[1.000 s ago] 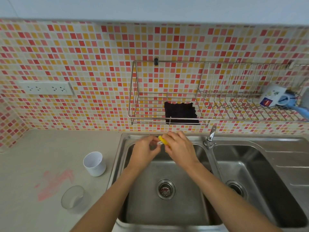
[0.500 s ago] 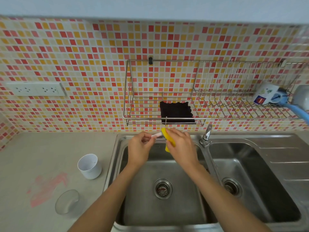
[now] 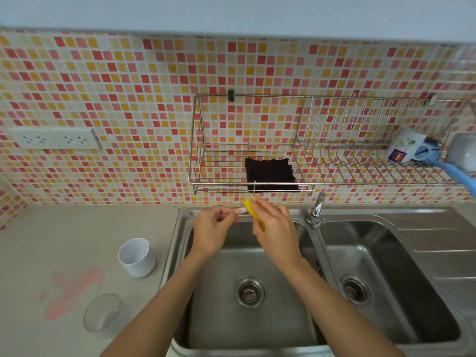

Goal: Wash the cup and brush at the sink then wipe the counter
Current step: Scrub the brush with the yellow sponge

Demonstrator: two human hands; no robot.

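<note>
**Brush and sponge held over the sink's left basin**

Counter (image 3: 77,228) fills the lower left of the frame and bears a pink smear (image 3: 72,289). Double steel sink (image 3: 231,318) occupies the lower centre and right, with a wire rack (image 3: 219,182) on the tiled wall above it holding a black cloth (image 3: 270,176). Left hand (image 3: 213,228), at frame centre over the basin's far edge, has its fingers curled and pinches the pale brush (image 3: 240,210) at the fingertips; the brush points right, its far end hidden. Right hand (image 3: 275,228), just beside it, has fingers bent around a yellow sponge (image 3: 253,212), which meets the brush. White cup (image 3: 136,256) stands upright on the counter just left of the sink, well apart from both hands.
</note>
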